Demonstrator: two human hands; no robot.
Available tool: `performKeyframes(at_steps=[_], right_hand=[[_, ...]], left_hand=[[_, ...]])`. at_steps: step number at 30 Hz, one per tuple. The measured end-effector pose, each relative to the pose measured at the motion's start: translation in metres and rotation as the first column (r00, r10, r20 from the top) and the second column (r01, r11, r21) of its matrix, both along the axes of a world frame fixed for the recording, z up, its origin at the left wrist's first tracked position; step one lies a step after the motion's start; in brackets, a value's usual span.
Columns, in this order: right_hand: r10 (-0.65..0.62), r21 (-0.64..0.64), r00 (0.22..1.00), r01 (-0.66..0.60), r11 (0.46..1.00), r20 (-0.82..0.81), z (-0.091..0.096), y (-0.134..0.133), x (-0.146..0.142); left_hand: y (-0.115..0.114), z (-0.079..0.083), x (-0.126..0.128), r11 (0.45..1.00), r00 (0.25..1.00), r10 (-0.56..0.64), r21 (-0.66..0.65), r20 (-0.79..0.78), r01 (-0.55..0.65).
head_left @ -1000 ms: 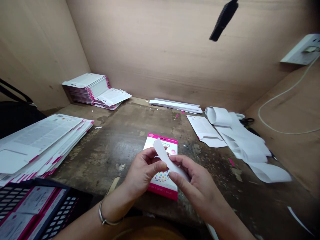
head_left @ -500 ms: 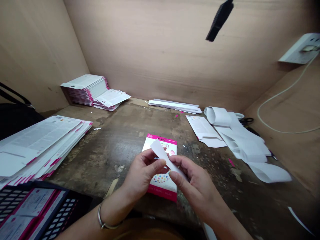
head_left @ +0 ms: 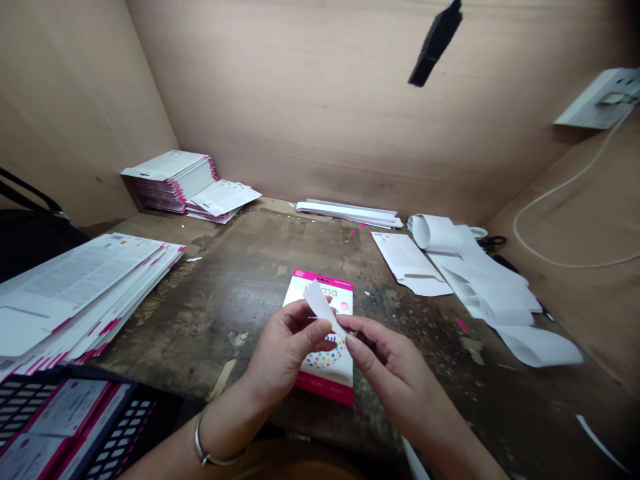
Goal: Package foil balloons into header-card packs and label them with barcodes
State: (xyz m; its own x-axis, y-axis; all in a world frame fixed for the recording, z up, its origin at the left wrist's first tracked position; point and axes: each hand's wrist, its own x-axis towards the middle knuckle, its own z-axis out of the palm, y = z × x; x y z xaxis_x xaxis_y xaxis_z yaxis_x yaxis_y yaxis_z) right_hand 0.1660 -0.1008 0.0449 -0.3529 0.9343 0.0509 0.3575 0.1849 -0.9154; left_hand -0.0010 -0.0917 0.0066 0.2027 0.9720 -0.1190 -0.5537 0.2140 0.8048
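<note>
Between my two hands is a narrow white paper strip (head_left: 323,305), slanting up to the left. My left hand (head_left: 287,347) pinches it between thumb and fingers. Close by, my right hand (head_left: 387,360) is closed with thumb and forefinger at the strip's lower end. Under both hands a white and pink printed packet (head_left: 327,373) with coloured dots lies on the worn table; the hands and strip cover its middle.
Stacked packets (head_left: 175,190) stand in the back left corner, with more packets (head_left: 85,280) at left. A black basket (head_left: 120,427) holds pink-edged packs. On the right lie a single packet (head_left: 410,260), a coiled white paper strip (head_left: 500,293) and scissors (head_left: 493,242).
My right hand has shifted slightly right and down along the strip, and its lower end shows less in that hand. More of the packet's dotted print is visible.
</note>
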Motion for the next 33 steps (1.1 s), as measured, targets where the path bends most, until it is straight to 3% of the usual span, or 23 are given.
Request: performKeyframes(at_steps=[4, 7, 13, 19, 26, 33], right_hand=[[-0.029, 0.136, 0.996, 0.017, 0.991, 0.089, 0.000, 0.000, 0.010], [-0.022, 0.160, 0.992, 0.002, 0.987, 0.125, 0.001, 0.000, 0.015], [-0.001, 0.165, 0.992, -0.020, 0.986, 0.127, 0.000, 0.000, 0.012], [-0.072, 0.129, 0.984, 0.051, 0.990, 0.165, -0.001, -0.004, 0.013], [-0.104, 0.146, 0.983, 0.082, 0.986, 0.152, -0.007, -0.006, 0.014], [-0.114, 0.176, 0.993, 0.106, 0.979, 0.035, -0.009, -0.005, 0.008]], left_hand=[[0.001, 0.013, -0.008, 0.992, 0.988, -0.012, -0.121, 0.151, 0.030], [0.003, 0.020, -0.015, 0.974, 0.973, -0.070, -0.197, 0.220, 0.115], [0.002, 0.022, -0.017, 0.960, 0.945, -0.144, -0.189, 0.294, 0.205], [0.001, 0.016, -0.019, 0.975, 0.941, -0.161, -0.102, 0.298, 0.199], [-0.001, 0.012, -0.022, 0.979, 0.940, -0.151, -0.087, 0.305, 0.185], [-0.004, 0.009, -0.023, 0.981, 0.959, -0.142, -0.098, 0.244, 0.170]])
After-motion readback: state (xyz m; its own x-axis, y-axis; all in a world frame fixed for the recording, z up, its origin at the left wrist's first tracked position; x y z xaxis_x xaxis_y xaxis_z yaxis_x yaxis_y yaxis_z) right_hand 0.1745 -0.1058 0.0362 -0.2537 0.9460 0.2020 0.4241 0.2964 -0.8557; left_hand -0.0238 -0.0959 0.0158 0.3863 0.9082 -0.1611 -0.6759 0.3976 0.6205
